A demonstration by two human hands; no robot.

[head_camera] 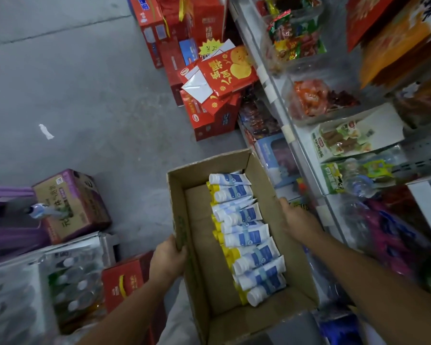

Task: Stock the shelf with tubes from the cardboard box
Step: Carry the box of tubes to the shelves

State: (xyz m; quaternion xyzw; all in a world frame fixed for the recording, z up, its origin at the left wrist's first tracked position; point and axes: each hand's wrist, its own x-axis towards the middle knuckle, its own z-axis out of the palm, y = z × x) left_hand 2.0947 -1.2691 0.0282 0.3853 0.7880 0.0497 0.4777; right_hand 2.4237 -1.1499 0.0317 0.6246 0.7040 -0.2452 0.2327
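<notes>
I hold the cardboard box (237,319) by its two long walls, above the floor and beside the shelf (291,135). My left hand (168,261) curls its grip closed over the left rim; my right hand (297,222) presses against the outside of the right wall, fingers hidden, so I cannot tell how tightly that grip closes. The tubes (244,235) lie banded in a row along the box's right side, white and blue with white caps. I judge them light, soft-bodied and slightly slick, best taken across the middle by the bundle. The box walls look thin and likely to flex.
</notes>
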